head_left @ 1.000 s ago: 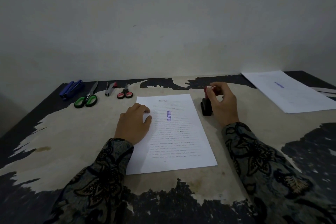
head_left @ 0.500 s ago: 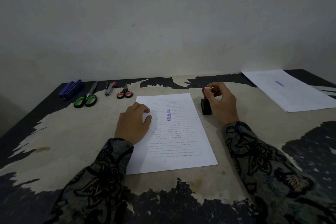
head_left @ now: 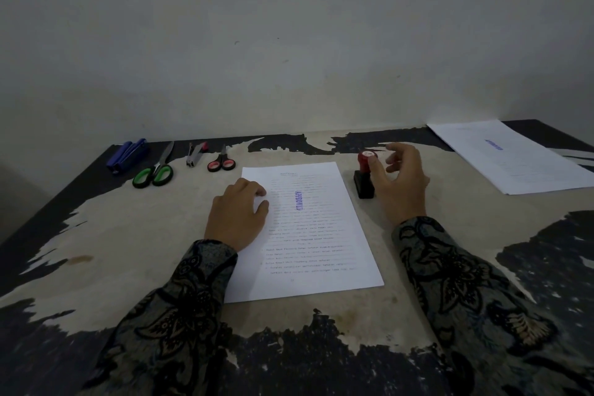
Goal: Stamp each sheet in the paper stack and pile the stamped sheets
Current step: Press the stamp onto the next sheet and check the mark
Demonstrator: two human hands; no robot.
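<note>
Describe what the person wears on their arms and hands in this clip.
Both arms are covered to the wrist by long dark sleeves printed with a batik-style pattern of tan and grey flowers and leaves. The left hand and right hand are bare: no gloves, rings or watch show.

One head-worn camera looks forward and down, close over the table [head_left: 135,235].

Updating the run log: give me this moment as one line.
left hand: pressing on sheet | sheet: stamped blue | right hand: fingers loose beside stamp | stamp: upright on table | pile: far right
</note>
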